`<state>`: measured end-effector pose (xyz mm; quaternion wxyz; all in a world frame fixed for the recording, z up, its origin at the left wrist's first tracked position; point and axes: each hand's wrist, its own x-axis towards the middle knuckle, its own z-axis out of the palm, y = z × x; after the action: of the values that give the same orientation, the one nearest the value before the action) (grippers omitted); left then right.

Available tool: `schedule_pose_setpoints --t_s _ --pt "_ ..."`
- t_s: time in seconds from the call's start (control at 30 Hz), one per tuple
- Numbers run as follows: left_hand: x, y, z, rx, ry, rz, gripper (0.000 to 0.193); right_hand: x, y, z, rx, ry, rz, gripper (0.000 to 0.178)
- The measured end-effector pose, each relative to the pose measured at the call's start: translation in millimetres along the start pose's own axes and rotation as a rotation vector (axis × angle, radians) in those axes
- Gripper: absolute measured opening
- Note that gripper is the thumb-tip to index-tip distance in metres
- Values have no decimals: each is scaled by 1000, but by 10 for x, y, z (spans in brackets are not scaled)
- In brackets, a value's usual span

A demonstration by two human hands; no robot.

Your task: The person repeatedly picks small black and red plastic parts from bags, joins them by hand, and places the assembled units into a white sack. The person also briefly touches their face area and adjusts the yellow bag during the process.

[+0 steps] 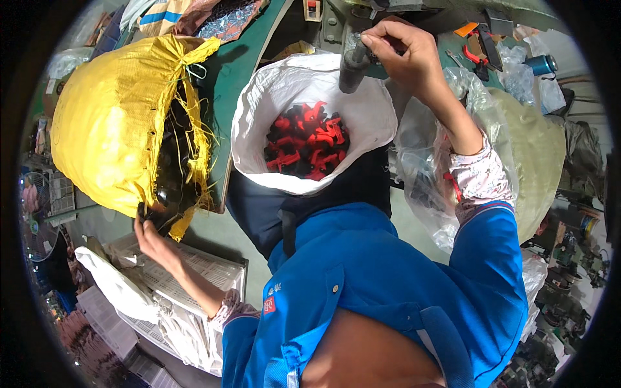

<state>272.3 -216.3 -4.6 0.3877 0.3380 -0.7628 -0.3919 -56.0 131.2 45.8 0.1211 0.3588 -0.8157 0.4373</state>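
Observation:
My left hand [156, 244] is at the lower edge of a yellow woven sack's opening, its fingers closed on a small black part [141, 211]. The yellow sack [107, 123] lies on its side, with dark shiny pieces [171, 174] inside its torn mouth. My right hand [407, 55] is raised beside a grey metal cylinder [353, 68] of a machine. Its thumb and forefinger are pinched together there; what they hold, if anything, is hidden. Below the cylinder stands an open white sack [255, 152], holding many red-and-black plastic pieces [310, 139].
A green table [236, 77] runs behind the yellow sack, with a bag of small metal parts [226, 22] at the back. Clear plastic bags [420, 149] and a pale green sack [533, 155] stand at right. White crates [194, 268] sit below my left arm.

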Motion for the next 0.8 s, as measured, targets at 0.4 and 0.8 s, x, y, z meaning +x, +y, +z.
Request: schedule_pose_setpoints --t_s 0.4,0.8 --pt "-75 -301 -474 40 -240 -246 25 42 120 -74 35 -123 84 17" --pt "-64 -764 -1398 -1139 -162 -410 50 153 -33 -82 38 -39 -66 19"
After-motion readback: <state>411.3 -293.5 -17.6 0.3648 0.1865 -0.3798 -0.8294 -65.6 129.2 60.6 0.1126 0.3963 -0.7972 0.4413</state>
